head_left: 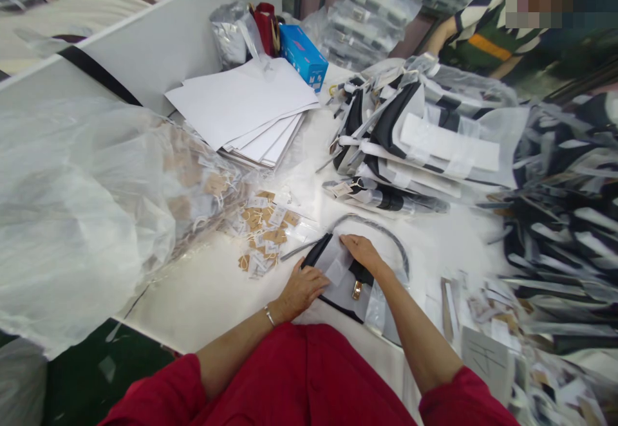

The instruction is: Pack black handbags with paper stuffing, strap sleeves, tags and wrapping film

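Note:
A black and grey handbag (340, 300) lies on the white table in front of me, with a gold clasp (357, 289) on its front. A pale translucent protective sheet (333, 259) covers part of it, and its dark strap (398, 239) loops out behind. My left hand (303, 289) grips the bag's left side, its fingers bent over the front. Near the upper edge, my right hand (361, 250) has its fingers closed on the bag and its covering; the fingertips are partly hidden. Clear plastic (379, 310) shows beneath my right forearm.
Paper tags with strings (265, 233) lie left of the bag, beside a large plastic bag (120, 201). Behind are white sheets (251, 101) and a blue box (303, 56). Wrapped handbags (434, 130) are piled at right. A co-worker (487, 40) is beyond them.

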